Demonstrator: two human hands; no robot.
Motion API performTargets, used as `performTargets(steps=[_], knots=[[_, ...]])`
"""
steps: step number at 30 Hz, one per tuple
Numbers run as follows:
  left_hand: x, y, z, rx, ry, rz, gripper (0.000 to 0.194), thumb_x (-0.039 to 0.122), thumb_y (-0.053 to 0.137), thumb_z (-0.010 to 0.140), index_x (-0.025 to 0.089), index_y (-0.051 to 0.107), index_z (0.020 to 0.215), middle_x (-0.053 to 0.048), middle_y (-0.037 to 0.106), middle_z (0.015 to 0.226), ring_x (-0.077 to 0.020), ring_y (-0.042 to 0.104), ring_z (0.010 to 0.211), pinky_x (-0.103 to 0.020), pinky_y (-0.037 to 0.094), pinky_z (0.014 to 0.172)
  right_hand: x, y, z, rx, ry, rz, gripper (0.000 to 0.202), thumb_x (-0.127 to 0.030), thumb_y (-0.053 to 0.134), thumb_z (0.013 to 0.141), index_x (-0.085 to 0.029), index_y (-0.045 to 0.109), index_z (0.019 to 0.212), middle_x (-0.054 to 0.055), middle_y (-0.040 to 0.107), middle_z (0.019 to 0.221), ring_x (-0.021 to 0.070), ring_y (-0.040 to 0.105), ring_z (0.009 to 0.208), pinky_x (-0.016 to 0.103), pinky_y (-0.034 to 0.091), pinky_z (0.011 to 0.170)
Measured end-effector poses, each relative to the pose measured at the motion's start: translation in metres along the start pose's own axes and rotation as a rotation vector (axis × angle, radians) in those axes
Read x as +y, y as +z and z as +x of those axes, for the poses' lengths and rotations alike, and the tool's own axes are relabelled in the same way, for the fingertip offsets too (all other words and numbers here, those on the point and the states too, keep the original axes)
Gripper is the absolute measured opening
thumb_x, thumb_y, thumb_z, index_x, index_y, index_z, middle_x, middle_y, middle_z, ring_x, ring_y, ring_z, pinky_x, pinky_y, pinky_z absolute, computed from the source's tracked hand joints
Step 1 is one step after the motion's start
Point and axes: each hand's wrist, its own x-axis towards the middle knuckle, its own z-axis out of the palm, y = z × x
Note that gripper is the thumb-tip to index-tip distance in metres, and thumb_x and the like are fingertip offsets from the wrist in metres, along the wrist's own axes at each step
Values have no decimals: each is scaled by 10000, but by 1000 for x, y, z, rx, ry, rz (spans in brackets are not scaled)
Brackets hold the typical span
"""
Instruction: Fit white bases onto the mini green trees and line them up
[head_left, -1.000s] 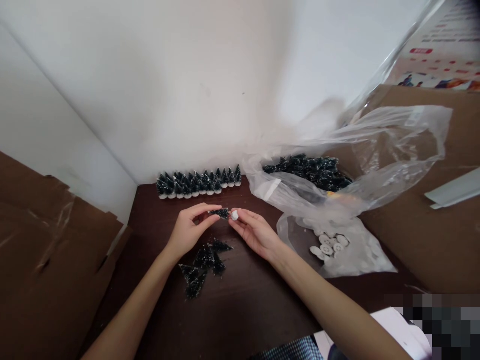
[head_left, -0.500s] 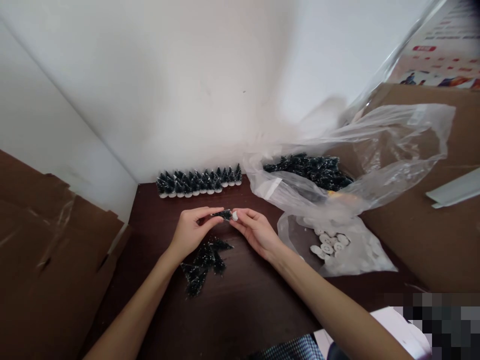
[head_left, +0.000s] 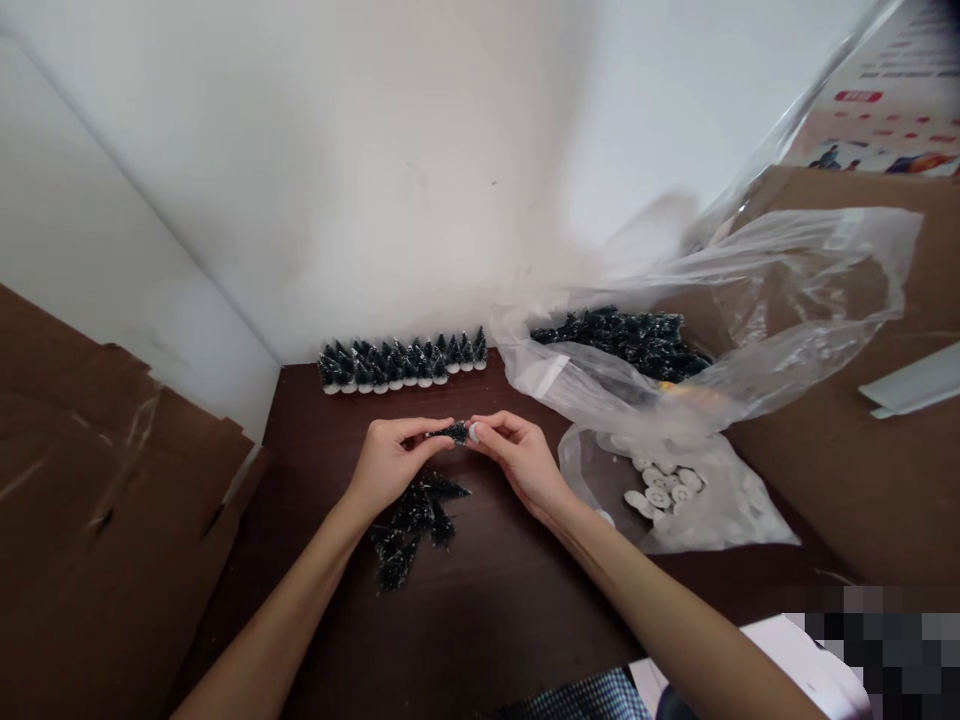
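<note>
White base (head_left: 474, 433) now meets the dark green mini tree (head_left: 457, 432); the gap has closed, so we'd call them nearly joined. Our left hand (head_left: 384, 465) pinches the tree, our right hand (head_left: 531, 468) clamps the base, both above the brown table (head_left: 502, 600), near loose trees (head_left: 417, 510).

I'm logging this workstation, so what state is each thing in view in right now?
Left hand: closed on the held tree
Right hand: pinching the white base
Held tree: on its side
White base: at the tree's bottom end; fully seated, cannot tell
Row of trees: upright on bases
Loose trees: lying down
Heaped trees: lying piled
Upper bag: crumpled
</note>
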Motion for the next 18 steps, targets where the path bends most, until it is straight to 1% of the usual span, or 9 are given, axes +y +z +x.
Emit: performTargets(steps=[4, 7, 11, 13, 15, 18], knots=[[-4, 2, 0, -9, -23, 4, 232, 319, 780, 760, 190, 807, 951, -71, 793, 847, -239, 719, 773, -324, 548, 684, 4, -3, 2, -18, -16, -26, 219, -346, 862, 665, -204, 762, 798, 11, 727, 857, 146, 654, 826, 341, 534, 896], [-3, 2, 1, -7, -25, 6, 240, 327, 760, 775, 183, 803, 963, -66, 781, 809, -212, 690, 712, -297, 515, 639, 5, -4, 4, -29, 9, 5, 220, -352, 857, 671, -194, 750, 780, 1, 708, 830, 139, 648, 822, 334, 542, 886], [1, 0, 2, -21, -21, 32, 240, 319, 732, 796, 178, 787, 982, -31, 735, 712, -146, 579, 566, -252, 429, 547, 2, -4, 5, -38, 14, -40, 247, -375, 846, 677, -184, 739, 790, 0, 682, 823, 125, 618, 777, 288, 541, 777], [3, -2, 2, -37, -22, 31, 243, 318, 713, 812, 177, 771, 1002, -14, 700, 679, -135, 548, 559, -246, 412, 547, 0, -4, 4, -44, 0, -92, 248, -378, 840, 686, -185, 735, 801, 4, 681, 826, 118, 604, 747, 270, 521, 735], [5, -2, 3, -43, -21, -9, 286, 306, 681, 837, 178, 730, 1088, -13, 690, 726, -144, 574, 620, -252, 434, 589, -2, -2, 2, -56, -6, -134, 243, -370, 839, 687, -186, 728, 800, 3, 681, 809, 115, 597, 714, 270, 508, 721], [5, 0, 3, -25, -19, -92, 458, 281, 644, 864, 180, 578, 1306, -28, 689, 848, -155, 605, 719, -261, 461, 649, -2, 2, -1, -80, 7, -167, 243, -346, 848, 670, -182, 699, 768, -6, 673, 759, 114, 601, 670, 276, 502, 703]])
